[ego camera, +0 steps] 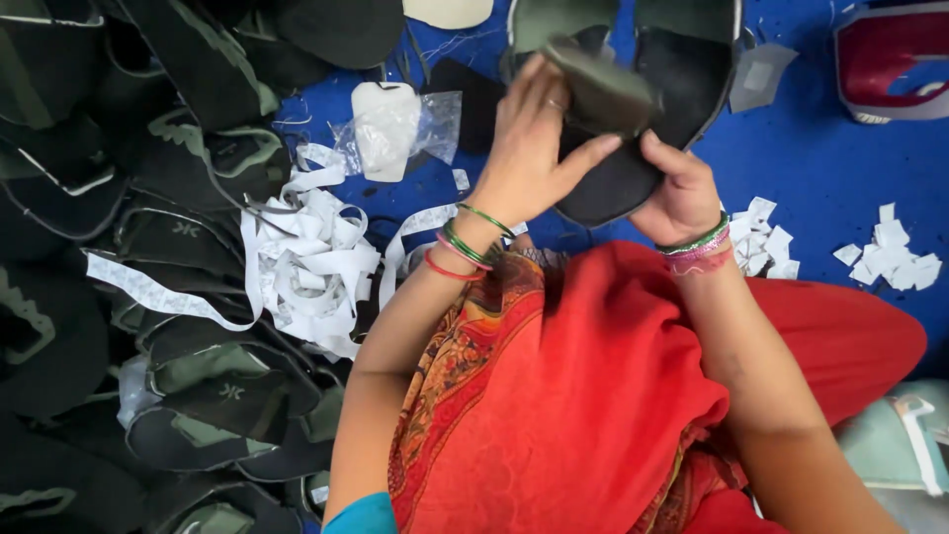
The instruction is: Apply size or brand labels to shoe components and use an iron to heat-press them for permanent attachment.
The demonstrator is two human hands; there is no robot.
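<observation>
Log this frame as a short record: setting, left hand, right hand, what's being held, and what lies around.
setting: person seated over a blue surface
left hand: grips the olive-green piece from above
right hand: holds the black shoe part from below
wrists: bangles on both
left side: pile of shoe parts, white paper strips
right side: white paper scraps

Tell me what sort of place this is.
Probably a footwear workshop, with work done on the floor. Both hands, left and right, hold a dark shoe upper; a pile of similar uppers lies beside white paper strips on a blue mat.
</observation>
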